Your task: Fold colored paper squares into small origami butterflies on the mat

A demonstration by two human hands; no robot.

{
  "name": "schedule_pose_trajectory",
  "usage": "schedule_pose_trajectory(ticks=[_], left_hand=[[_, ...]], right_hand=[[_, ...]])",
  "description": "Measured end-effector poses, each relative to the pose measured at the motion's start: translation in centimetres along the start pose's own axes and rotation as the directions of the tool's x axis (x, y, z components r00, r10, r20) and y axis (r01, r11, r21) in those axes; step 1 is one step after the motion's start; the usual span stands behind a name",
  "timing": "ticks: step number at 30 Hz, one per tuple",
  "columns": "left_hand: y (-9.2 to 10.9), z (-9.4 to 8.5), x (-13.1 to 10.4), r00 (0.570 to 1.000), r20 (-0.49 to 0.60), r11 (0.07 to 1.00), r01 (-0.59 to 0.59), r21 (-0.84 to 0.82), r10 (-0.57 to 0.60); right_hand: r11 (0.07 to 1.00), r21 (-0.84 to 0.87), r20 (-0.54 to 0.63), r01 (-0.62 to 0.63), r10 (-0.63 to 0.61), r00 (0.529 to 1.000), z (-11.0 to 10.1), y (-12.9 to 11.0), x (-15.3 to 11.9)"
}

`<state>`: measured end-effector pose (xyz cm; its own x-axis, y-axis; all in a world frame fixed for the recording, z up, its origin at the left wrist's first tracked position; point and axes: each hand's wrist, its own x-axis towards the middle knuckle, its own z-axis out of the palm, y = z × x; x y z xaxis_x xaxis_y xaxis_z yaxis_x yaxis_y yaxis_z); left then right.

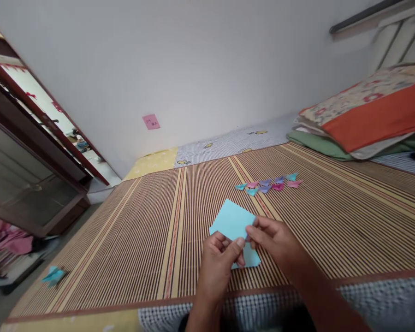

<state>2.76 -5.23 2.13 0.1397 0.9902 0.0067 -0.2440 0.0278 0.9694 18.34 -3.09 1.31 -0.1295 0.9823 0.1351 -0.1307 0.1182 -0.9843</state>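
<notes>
A light blue sheet of paper [231, 219] is held up between both hands above the striped mat [200, 198]. My left hand [223, 253] grips its lower edge, with the thumb on top. At its right corner my right hand [268, 233] pinches the sheet between thumb and fingers. Below, partly hidden by my left hand, another light blue paper piece [251, 257] shows; whether it joins the held sheet I cannot tell. Several small folded papers in blue, pink and purple [277, 186] lie in two rows beyond my hands.
A blue folded paper [54, 275] lies at the mat's left edge. Folded bedding [373, 110] is stacked at the back right. A pink note [151, 121] is on the wall. Pink cloth [8, 237] and a doorway are at the left.
</notes>
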Motion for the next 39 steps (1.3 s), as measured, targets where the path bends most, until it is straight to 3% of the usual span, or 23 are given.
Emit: schedule_pose_trajectory(ticks=[4, 8, 15, 20, 25, 28, 35, 39], left_hand=[[0.4, 0.6, -4.3, 0.996, 0.079, 0.999, 0.049, 0.015, -0.050], [1.1, 0.8, -8.3, 0.998, 0.063, 1.000, -0.013, 0.011, 0.012], [2.4, 2.8, -12.8, 0.990, 0.133, 0.996, -0.047, 0.074, 0.037], [2.3, 3.7, -13.9, 0.989, 0.141, 0.998, -0.052, 0.045, 0.045], [2.2, 3.1, -14.4, 0.973, 0.219, 0.997, -0.070, 0.017, 0.065], [2.1, 2.9, -14.5, 0.979, 0.197, 0.999, -0.053, 0.011, 0.050], [1.6, 3.4, -14.7, 0.990, 0.128, 0.973, 0.092, -0.210, -0.066], [1.7, 3.5, -14.7, 0.987, 0.124, 0.968, 0.125, -0.217, -0.100]], right_hand=[[0.999, -0.015, -0.063, -0.035, 0.034, 0.997, 1.0, -1.1, -4.2], [0.995, 0.093, -0.120, -0.045, 0.056, 0.991, 1.3, -2.5, -7.4], [0.981, 0.192, -0.053, -0.035, 0.046, 0.998, 2.0, -3.4, -11.5], [0.981, 0.193, -0.046, -0.008, 0.017, 0.999, 2.6, -3.9, -12.8], [0.983, 0.184, -0.003, 0.025, -0.025, 1.000, 2.8, -4.6, -13.3], [0.982, 0.186, 0.002, 0.027, -0.028, 1.000, 3.0, -4.5, -13.3], [0.991, 0.129, 0.075, 0.048, -0.058, 0.996, 3.5, -4.0, -13.2], [0.994, 0.082, 0.098, 0.078, -0.086, 0.991, 3.3, -4.1, -13.4]])
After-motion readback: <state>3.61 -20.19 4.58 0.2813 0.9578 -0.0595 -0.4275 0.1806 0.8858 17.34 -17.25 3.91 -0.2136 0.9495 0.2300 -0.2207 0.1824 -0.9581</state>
